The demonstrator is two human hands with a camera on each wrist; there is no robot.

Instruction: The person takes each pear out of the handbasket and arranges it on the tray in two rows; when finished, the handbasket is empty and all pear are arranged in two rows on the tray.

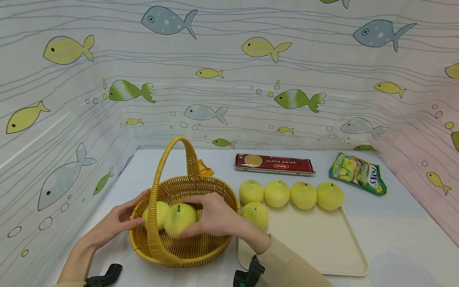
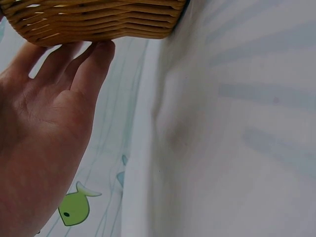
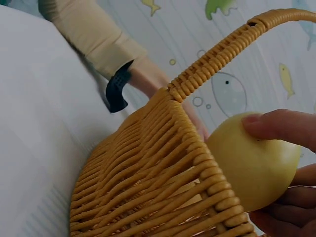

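Observation:
A round yellow-green fruit with a short dark stem is held by my right hand inside the wicker basket. The thumb lies along one side of this fruit and the fingers bend around the other, as the right wrist view shows. Beside it in the basket sits a second such fruit, partly hidden behind the tall arched handle. My left hand grips the basket's left side, thumb over the rim; in the left wrist view its fingertips press the outer weave.
Right of the basket is a cream tray with several similar fruits along its back and left edges. Farther back lie a dark red biscuit packet and a green sweets bag. An orange wrapper shows behind the basket.

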